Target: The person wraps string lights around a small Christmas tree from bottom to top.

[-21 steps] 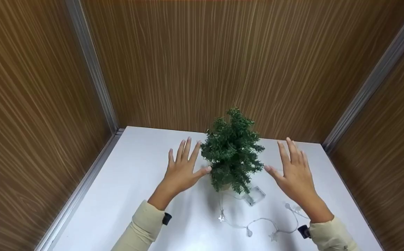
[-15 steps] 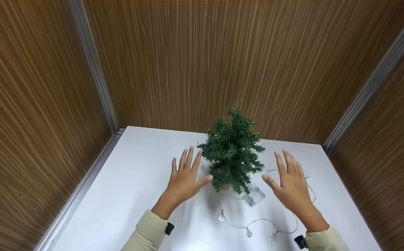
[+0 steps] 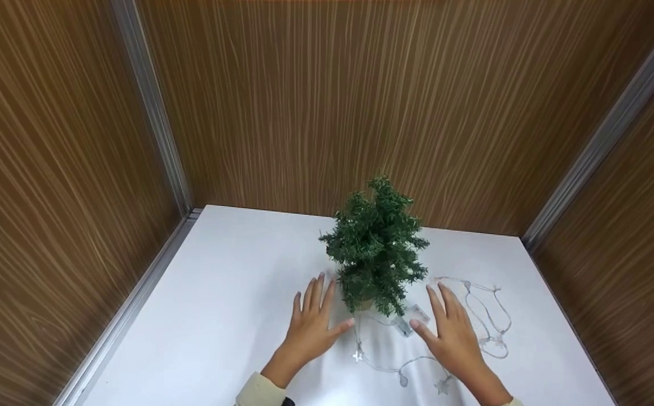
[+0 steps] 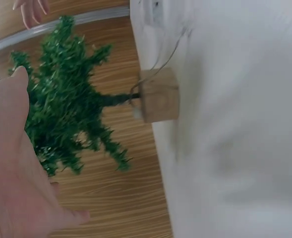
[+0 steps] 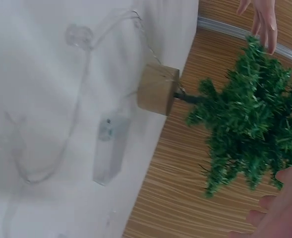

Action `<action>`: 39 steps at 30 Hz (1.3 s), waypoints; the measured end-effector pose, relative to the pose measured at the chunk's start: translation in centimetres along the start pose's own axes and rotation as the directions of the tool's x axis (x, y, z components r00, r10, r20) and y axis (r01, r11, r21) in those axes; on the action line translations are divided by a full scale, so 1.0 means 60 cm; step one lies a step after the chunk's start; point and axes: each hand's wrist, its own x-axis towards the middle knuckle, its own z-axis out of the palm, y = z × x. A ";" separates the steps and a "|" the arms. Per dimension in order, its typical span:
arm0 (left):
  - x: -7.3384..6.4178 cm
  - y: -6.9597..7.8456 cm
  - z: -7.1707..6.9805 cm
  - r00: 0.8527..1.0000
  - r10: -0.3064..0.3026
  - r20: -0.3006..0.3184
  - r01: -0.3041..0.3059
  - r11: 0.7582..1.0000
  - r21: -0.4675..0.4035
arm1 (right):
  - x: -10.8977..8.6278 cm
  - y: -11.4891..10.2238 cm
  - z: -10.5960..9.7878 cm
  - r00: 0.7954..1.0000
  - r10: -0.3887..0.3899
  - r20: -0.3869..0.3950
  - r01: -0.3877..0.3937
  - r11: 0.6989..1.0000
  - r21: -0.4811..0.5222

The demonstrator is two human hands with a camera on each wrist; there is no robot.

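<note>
A small artificial pine tree (image 3: 377, 248) stands upright on the white table. Its trunk rises from a square wooden block (image 4: 161, 96), and a thin wire passes round the trunk's foot in the left wrist view. Left of the tree, my left hand (image 3: 311, 334) hovers with fingers spread and holds nothing. My right hand (image 3: 450, 339), likewise spread, is over part of a string of star lights (image 3: 442, 385) to the tree's right. Near the block lies a clear battery box (image 5: 111, 148), partly covered by the right hand in the head view.
More of the light string (image 3: 496, 341) lies looped on the table's right side. Wood-grain panels (image 3: 281, 113) with metal corner strips (image 3: 152, 107) enclose the white table (image 3: 219, 270) at the back and both sides.
Both hands have drawn back toward the person and closer together, fingers still spread. More of the light string on the right has come into view. The tree has stayed put.
</note>
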 end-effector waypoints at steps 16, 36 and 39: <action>-0.019 0.010 0.087 0.999 0.017 0.029 -0.015 0.999 -0.048 | -0.041 0.014 0.085 0.973 0.111 0.204 -0.126 0.990 0.063; -0.012 0.012 0.151 0.973 0.224 0.057 -0.231 0.959 0.165 | -0.074 0.021 0.126 0.945 -0.104 0.310 0.072 0.991 0.114; -0.009 0.011 0.153 0.956 0.289 0.055 -0.294 0.933 0.207 | -0.077 0.025 0.128 0.945 -0.164 0.284 0.152 0.986 0.065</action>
